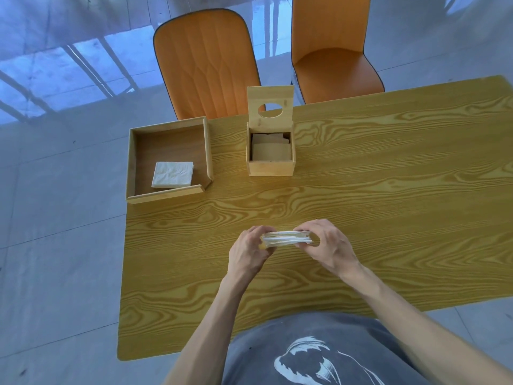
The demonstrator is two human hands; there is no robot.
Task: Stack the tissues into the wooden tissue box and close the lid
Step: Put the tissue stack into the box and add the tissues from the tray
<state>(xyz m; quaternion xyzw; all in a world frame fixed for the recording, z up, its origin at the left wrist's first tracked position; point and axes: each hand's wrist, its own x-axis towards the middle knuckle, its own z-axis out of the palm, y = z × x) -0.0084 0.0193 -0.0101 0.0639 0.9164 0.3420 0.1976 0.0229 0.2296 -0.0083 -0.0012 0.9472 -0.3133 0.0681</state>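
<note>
Both of my hands grip one stack of tissues point(287, 238) above the near middle of the bench point(388, 190): left hand point(248, 252) clasps its left end, right hand point(327, 245) its right end. Wooden tissue box point(270, 152) sits farther back on the bench, hinged lid point(270, 105) standing upright and open, brownish sheets inside. To its left, an open wooden tray point(169, 158) holds a second white tissue pile point(172, 175). Two orange chairs point(206, 65) stand beyond the bench.

person: two bare forearms, no sleeves visible | left hand point(248, 252), right hand point(330, 247): no rings or watch | torso: grey t-shirt point(319, 354) | chest: white swooping graphic print point(302, 362)
</note>
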